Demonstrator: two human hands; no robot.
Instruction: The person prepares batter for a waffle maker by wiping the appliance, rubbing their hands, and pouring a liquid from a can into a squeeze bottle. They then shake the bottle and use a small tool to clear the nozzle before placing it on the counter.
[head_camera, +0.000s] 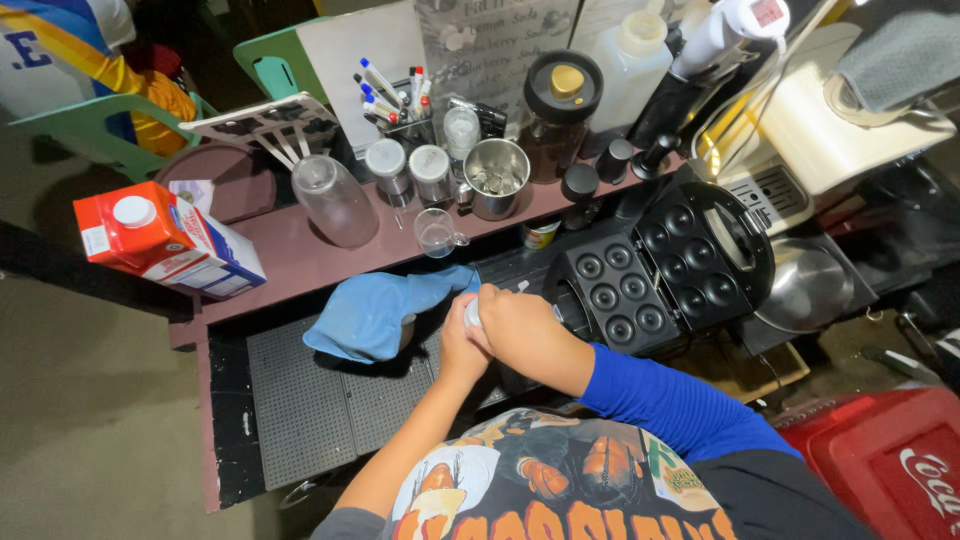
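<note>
Your right hand (520, 325) and left hand (462, 345) meet over the middle of the desk (300, 400), fingers of both closed around a small white object (473, 313) pressed between them. Just left lies a blue cloth (370, 312); the open black doughnut maker (660, 265) sits to the right.

A dark counter (300, 400) lies under the hands. A blue cloth (375, 312) rests just left of the grip; a mini-doughnut maker (660, 270) stands right.
</note>
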